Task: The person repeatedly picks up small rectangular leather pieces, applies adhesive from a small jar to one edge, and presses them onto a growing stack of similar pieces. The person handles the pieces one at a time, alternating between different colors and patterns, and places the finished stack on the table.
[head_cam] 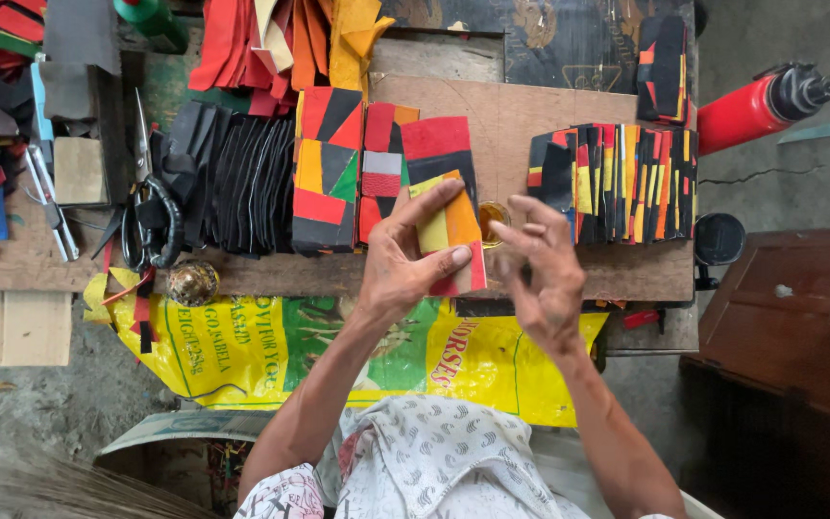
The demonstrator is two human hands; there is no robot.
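Patchwork piece (453, 235), a flat panel of yellow, orange and red strips, sits upright in the left hand (405, 259): the thumb presses across its lower edge, and the fingers wrap behind it with one fingertip showing over the top. That hand is closed on the piece and holds it above the near edge of the desk (569, 125).

Just beside it, the right hand (542, 264) is half open and holds nothing. Its fingers (521, 235) are spread and curled toward the piece, close to its right edge, though I cannot tell whether any fingertip touches it. Between the two hands, behind the fingers, a small round amber glue pot (492, 213) shows on the desk.

Beyond the left hand lie flat patchwork panels (362, 168) in red, black, yellow and green. Farther to that hand's outer side stands a row of black pieces (237, 178), then scissors (141, 207) and a small round metal ball (192, 282).

Beyond the right hand, a fanned row of striped finished panels (617, 183) stands on edge. Well past that hand's outer side lies a red bottle (756, 111) with a black cap.

Below both hands, a yellow printed sack (261, 351) hangs over the desk's front edge, above the person's patterned white clothing.
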